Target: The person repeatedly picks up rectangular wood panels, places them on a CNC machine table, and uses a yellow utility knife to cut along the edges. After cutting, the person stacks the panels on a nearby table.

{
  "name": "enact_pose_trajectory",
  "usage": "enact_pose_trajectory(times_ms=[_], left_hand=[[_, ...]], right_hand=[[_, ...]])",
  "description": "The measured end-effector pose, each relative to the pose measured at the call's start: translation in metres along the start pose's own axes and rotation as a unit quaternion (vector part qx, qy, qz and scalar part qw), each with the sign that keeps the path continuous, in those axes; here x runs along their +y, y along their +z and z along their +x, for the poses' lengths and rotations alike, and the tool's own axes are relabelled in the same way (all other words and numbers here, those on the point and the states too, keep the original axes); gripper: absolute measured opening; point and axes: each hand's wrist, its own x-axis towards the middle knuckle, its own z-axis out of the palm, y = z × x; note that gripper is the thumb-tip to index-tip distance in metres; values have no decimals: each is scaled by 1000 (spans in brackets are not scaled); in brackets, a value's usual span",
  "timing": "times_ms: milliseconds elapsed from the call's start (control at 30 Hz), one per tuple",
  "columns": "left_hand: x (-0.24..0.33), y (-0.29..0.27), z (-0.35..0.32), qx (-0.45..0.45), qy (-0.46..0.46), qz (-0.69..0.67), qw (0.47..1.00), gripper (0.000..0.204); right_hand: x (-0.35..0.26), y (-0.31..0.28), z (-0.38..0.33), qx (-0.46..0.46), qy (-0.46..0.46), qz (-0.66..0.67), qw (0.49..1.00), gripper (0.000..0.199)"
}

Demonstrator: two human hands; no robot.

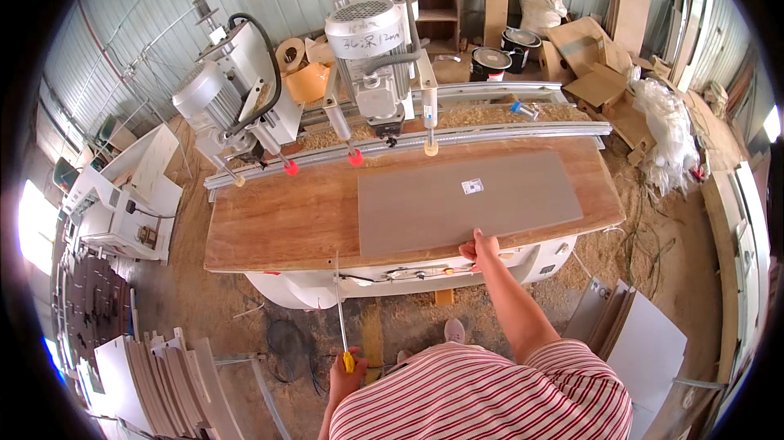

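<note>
- what dominates the workshop?
- a drilling machine [371, 48], by its look, with two motors above the far side of a brown wooden tabletop [273, 223]; a long metal rail [523, 133] runs along the back.
- and the board?
- the grey-brown board [425, 211] lies flat on the tabletop's right half, its far edge near the rail, which likely serves as a straight guide.
- who holds the long tool?
- the person's left hand [337, 380], fingers closed around the handle of a yellow screwdriver [349, 362]. its shaft points away from the body, probably for safety; whether the tip touches the tabletop cannot be told.
- and the right hand [482, 246]?
- at the board's near edge, fingers curled, seemingly steadying it; whether they pinch it cannot be told.
- the smallest detail?
- a white label [472, 187], face up on the board, presumably for easy reading.
</note>
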Motion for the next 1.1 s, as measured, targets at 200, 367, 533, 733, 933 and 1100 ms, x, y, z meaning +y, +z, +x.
enact_pose_trajectory(times_ms=[200,367,533,733,933,1100], left_hand=[[21,14,4,-16,25,-29,999,34],[-5,1,16,-34,-3,-40,999,41],[-7,-18,23,-110,-22,-160,981,46],[32,-36,15,-144,16,-164,976,39],[76,-45,11,-95,-21,-57,994,29],[87,-52,16,-91,-29,-28,995,26]], right_hand=[[-33,16,41,22,-24,-2,999,36],[-46,34,42,31,-52,-27,998,37],[-46,34,36,34,-44,-43,998,39],[-39,30,49,23,-48,-22,998,42],[-40,31,44,17,-45,-15,999,43],[-40,33,42,36,-58,-20,997,42]])
